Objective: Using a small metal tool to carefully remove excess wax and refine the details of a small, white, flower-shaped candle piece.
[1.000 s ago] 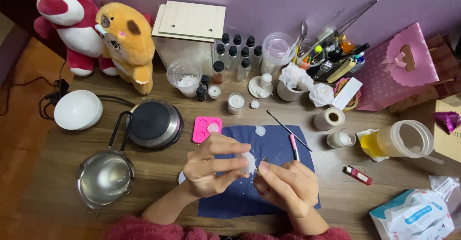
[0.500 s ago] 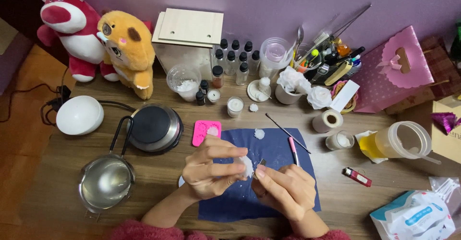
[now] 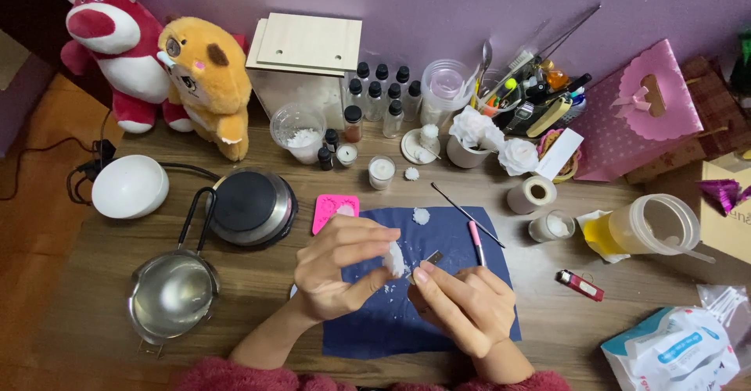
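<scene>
My left hand (image 3: 338, 266) pinches a small white wax piece (image 3: 394, 259) between thumb and fingertips, over a dark blue mat (image 3: 438, 321) on the wooden table. My right hand (image 3: 463, 305) grips a small metal blade tool (image 3: 427, 262) whose tip touches the wax piece. A second white wax bit (image 3: 421, 216) lies on the mat's far edge. Just behind my left hand sits a pink silicone mould (image 3: 333, 209). A pink-handled tool (image 3: 475, 241) and a thin dark stick (image 3: 467, 214) rest on the mat's right part.
A small metal pot (image 3: 173, 297) and a round hotplate (image 3: 252, 207) stand at left, with a white dome (image 3: 129, 186) and two plush toys (image 3: 168, 62). Bottles, jars, a tool cup, tape roll (image 3: 532, 195), a measuring cup (image 3: 649, 225), a lighter (image 3: 579, 285) and a wipes pack (image 3: 679, 350) crowd the back and right.
Both hands stay together over the mat; the right hand's blade has shifted slightly against the wax piece. The view has tilted a little.
</scene>
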